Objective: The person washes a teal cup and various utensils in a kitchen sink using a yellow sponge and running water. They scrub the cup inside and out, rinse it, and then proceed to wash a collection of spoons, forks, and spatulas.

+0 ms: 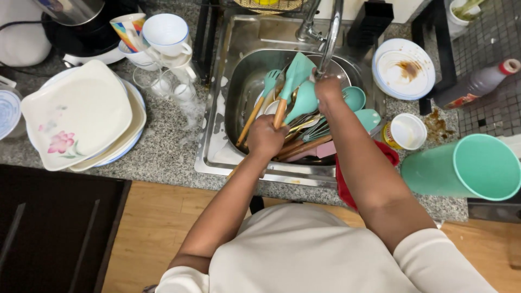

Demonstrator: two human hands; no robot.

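Observation:
My left hand (266,135) grips the wooden handle of a teal spatula (296,76) over the steel sink (217,135). My right hand (327,89) is closed around the spatula's teal head, just under the faucet (331,32). In the sink bowl below lie several teal silicone utensils with wooden handles (317,138), among them a slotted spoon (269,81) and a small ladle (354,97).
Square floral plates (76,114) are stacked on the granite counter at left, with cups (165,35) and glasses behind them. A dirty white plate (404,68), a small tub (407,131), a teal holder lying on its side (467,168) and a sauce bottle (477,84) are at right.

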